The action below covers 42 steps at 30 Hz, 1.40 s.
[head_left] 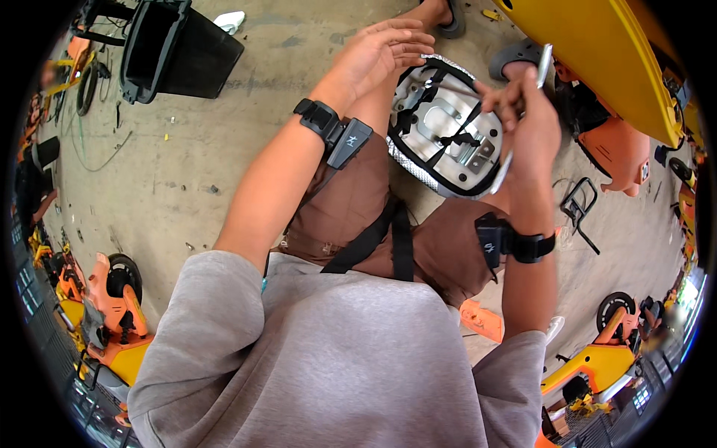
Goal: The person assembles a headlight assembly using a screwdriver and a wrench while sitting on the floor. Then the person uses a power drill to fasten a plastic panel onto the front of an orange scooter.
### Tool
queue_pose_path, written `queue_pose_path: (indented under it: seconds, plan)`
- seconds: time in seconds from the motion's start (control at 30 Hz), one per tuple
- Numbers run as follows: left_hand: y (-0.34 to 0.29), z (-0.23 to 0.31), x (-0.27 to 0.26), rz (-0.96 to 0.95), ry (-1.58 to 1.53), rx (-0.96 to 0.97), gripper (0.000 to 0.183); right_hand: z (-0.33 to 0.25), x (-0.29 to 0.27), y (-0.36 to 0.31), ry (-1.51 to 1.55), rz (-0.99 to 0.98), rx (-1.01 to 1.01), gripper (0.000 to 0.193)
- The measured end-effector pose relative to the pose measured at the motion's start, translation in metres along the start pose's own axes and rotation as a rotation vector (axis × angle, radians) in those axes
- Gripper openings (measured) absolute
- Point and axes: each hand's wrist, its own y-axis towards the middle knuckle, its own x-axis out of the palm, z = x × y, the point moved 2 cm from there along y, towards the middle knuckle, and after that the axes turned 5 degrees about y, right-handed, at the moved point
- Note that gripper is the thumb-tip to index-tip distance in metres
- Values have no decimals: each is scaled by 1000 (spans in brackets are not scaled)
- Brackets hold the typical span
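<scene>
An upturned scooter seat (pixel 437 116) lies between my knees. Its underside shows a bare metal plate, a black rim, black straps and a silvery textured cover. Beside its upper left edge is my left hand (pixel 388 48), fingers stretched out and holding nothing; I cannot tell if they touch the rim. Over the seat's right side, my right hand (pixel 532 112) is closed around a long, thin silver metal tool (pixel 546 63), whose exact kind does not show. One end sticks out above the hand, the other below it near the seat's edge.
A black bin (pixel 198 56) lies at the upper left. A large yellow panel (pixel 605 52) and an orange scooter body part (pixel 616 153) stand at the upper right. Right of my knee is a black metal frame (pixel 581 209). Orange and yellow scooters (pixel 116 321) line the sides.
</scene>
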Motion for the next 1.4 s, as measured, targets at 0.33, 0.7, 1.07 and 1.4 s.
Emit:
queue_pose_path:
  seconds: [0.33,0.7,1.07,1.4]
  plan:
    - [-3,3,3,3,-3,-8,31,30,12,-15,-86,-58,101,50]
    - [-3,3,4,-16,16,5,33,43,18,-20,-68,-134,67,48]
    - [-2,1,3,-4,286,-35,32,52,27,-12,107,6,98,50]
    - [-109,52,109,-268,1603,556,72,56,38,-14,139,-107,-37,48]
